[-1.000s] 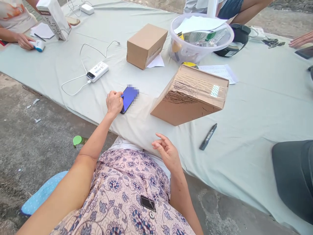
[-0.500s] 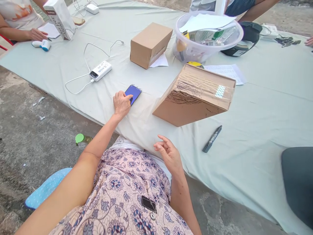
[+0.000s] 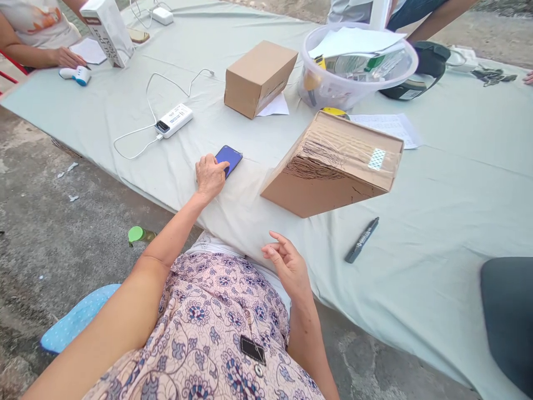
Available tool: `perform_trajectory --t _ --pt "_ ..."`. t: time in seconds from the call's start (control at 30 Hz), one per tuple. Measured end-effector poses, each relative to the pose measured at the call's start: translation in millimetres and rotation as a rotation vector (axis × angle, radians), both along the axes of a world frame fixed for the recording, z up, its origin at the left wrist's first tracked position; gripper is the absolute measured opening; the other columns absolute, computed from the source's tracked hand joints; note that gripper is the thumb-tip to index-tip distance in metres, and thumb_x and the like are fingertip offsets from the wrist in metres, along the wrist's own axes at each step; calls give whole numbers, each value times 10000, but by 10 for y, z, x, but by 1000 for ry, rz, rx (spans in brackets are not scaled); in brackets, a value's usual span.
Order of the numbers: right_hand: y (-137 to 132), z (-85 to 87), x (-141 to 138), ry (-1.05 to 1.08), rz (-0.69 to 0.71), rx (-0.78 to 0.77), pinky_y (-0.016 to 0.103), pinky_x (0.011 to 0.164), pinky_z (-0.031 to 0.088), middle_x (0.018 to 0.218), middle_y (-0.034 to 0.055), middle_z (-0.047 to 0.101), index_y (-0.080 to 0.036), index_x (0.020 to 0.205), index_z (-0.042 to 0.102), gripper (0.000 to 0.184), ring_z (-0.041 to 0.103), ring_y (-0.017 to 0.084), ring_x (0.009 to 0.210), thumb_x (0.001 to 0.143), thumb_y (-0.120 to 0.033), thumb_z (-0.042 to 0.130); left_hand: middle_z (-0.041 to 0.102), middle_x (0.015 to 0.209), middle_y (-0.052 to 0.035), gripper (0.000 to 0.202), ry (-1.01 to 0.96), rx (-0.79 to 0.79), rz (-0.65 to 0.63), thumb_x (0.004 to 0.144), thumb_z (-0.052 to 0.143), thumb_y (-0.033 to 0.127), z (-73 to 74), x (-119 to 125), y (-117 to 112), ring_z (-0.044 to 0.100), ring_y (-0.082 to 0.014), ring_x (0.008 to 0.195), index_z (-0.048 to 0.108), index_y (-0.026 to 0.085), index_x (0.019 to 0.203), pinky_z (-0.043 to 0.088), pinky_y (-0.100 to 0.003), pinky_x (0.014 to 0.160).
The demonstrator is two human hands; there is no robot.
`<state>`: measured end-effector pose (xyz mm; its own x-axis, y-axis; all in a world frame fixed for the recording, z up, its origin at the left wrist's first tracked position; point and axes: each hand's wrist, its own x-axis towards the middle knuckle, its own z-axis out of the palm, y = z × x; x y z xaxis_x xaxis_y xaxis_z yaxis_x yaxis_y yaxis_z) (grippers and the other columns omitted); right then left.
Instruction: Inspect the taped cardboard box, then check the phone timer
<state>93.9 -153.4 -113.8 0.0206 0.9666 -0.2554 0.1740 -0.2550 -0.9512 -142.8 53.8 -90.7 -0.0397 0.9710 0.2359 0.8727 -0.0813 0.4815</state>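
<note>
My left hand [image 3: 210, 178] lies on the lower corner of a smartphone [image 3: 229, 160] with a blue lit screen, and its fingers curl over the edge. The phone lies flat on a pale green cloth [image 3: 449, 166]. My right hand [image 3: 287, 264] hangs in the air above the cloth's near edge, holding nothing, its fingers loosely apart. Nearest to it are a tilted, taped cardboard box [image 3: 328, 166] and a black marker pen [image 3: 362, 240].
A smaller cardboard box [image 3: 260, 79], a clear plastic tub [image 3: 358, 69] of papers and a white power bank [image 3: 174, 120] with its cable stand on the cloth. A co-worker's hand [image 3: 66, 57] rests near a white handheld thermometer [image 3: 76, 75].
The smartphone has turned under my left hand, from a steep slant to a flatter angle. The whole view has shifted slightly. My right hand has barely moved.
</note>
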Motion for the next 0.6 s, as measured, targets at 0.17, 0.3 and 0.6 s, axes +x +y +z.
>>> perform_trajectory --t 0.17,0.3,0.6 --pt "6 42 -3 8 -36 14 396 861 583 906 39 739 -233 1300 610 538 696 187 803 883 -574 630 568 1015 -120 385 -67 56 11 853 483 94 55 120 -200 507 -311 1029 726 247 1109 386 -470 946" --pt "45 92 102 -9 -130 43 402 857 580 894 39 740 -228 1271 617 509 697 188 791 869 -538 655 620 1149 -112 448 -276 31 -314 866 512 172 12 364 -523 567 -270 1117 615 219 1299 425 -419 1051" --pt "270 111 512 -146 -532 178 395 830 545 1051 80 721 -214 1184 590 455 690 210 931 822 -478 668 358 1617 -185 861 -599 -264 -423 818 687 397 -105 685 -532 352 -330 1510 262 225 1547 336 -498 1209"
